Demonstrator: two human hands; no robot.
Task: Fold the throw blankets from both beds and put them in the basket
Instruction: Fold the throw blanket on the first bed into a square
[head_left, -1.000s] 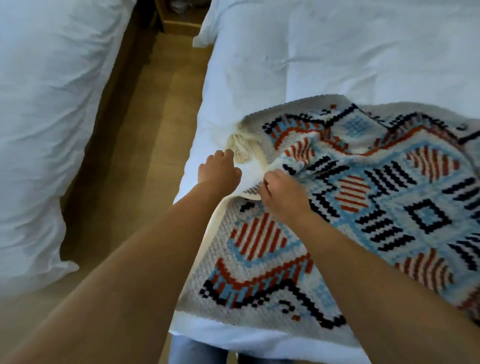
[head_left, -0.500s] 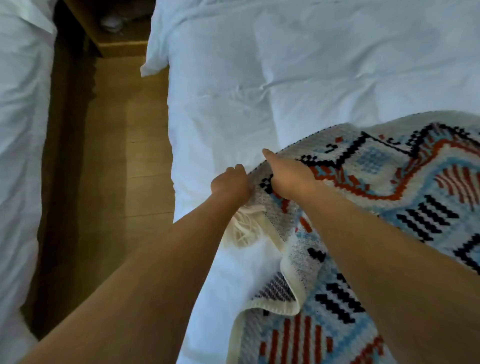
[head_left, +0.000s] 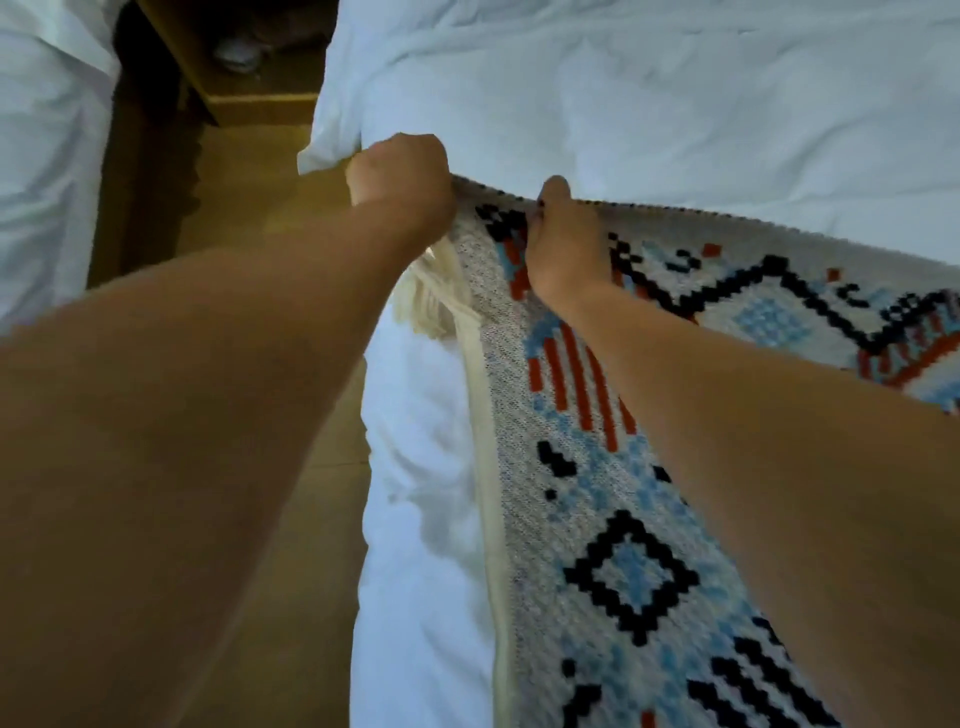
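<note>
A knitted throw blanket (head_left: 613, 519) with black, red and light-blue geometric patterns and a cream fringe lies on the white bed (head_left: 649, 104). My left hand (head_left: 400, 174) is clenched on the blanket's far left corner, near the bed's left edge. My right hand (head_left: 563, 234) pinches the same far edge a short way to the right. Between the two hands the edge is stretched taut. A cream tassel hangs below my left wrist. No basket is in view.
A second white bed (head_left: 41, 145) stands on the left. A strip of wooden floor (head_left: 249, 218) runs between the beds. A wooden nightstand (head_left: 249, 67) with a shelf sits at the far end of that strip.
Both hands have carried the blanket's corner and edge away from me, up the bed toward the pillows. The blanket has gone from bunched to stretched flat.
</note>
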